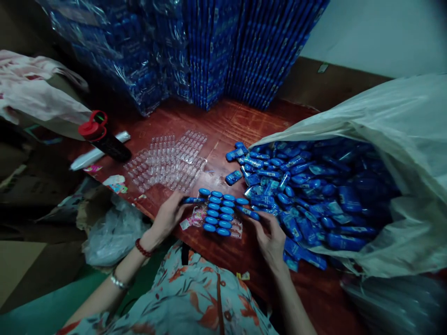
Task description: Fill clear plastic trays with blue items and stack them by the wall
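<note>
Small blue oval-ended containers (220,209) stand in two rows in a clear moulded plastic tray (237,229) in front of me. My left hand (169,214) is closed on a blue container (191,200) at the left of the rows. On the other side, my right hand (271,237) pinches another blue container (250,213), tilted toward the rows. A further container (241,201) lies between that one and the rows. What the containers hold cannot be made out.
A big white sack (394,100) spills loose blue containers (300,186) at right. Clear moulded trays (167,160) lie left of centre. Near them are a black bottle (113,146) with a red lid and a plastic roll (99,151). Tall blue stacks (213,51) stand behind.
</note>
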`<state>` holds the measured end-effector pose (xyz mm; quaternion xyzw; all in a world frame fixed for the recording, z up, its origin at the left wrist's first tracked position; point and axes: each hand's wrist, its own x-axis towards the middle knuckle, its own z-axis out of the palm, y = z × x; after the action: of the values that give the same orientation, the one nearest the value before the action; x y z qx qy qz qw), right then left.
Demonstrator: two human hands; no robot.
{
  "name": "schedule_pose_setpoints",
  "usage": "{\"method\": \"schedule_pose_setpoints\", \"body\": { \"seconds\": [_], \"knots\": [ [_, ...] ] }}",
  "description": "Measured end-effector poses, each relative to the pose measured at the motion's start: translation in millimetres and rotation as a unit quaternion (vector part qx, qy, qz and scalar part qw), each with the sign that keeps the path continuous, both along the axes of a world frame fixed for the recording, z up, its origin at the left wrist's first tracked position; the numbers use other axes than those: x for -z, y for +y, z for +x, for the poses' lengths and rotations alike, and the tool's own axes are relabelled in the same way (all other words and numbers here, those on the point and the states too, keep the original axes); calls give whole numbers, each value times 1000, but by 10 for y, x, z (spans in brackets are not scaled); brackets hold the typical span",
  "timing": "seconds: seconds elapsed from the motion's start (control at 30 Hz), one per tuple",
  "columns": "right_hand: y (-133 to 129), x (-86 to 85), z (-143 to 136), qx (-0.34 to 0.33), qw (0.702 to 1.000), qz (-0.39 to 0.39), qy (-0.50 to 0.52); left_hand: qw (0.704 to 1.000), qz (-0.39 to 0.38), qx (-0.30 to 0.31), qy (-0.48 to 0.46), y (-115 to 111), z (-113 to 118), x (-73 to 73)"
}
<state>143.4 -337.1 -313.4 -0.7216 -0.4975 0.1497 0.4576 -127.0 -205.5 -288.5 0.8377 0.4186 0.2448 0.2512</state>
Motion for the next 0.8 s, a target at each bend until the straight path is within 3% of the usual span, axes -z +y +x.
{"method": "schedule_pose_setpoints", "body": {
  "seconds": [0.1,0.2,0.3,0.43,0.57,0.67,0.8],
  "knots": [
    [80,75,3,-41,995,51,-78,997,60,41,31,26,92,116],
    [91,71,58,-112,984,50,-132,983,126,92,95,67,104,153],
    [126,-73,91,-186,958,-33,-213,960,154,166,167,144,147,79],
    [333,-422,30,-285,883,-161,-338,922,161,251,248,288,306,-133],
    [547,-619,-93,-306,826,-245,-405,892,163,311,286,354,447,-273],
    [517,-558,-123,-282,827,-230,-428,877,169,339,294,357,427,-267],
    [300,-384,15,-208,872,-119,-427,899,198,315,233,442,307,-228]
  ]
}}
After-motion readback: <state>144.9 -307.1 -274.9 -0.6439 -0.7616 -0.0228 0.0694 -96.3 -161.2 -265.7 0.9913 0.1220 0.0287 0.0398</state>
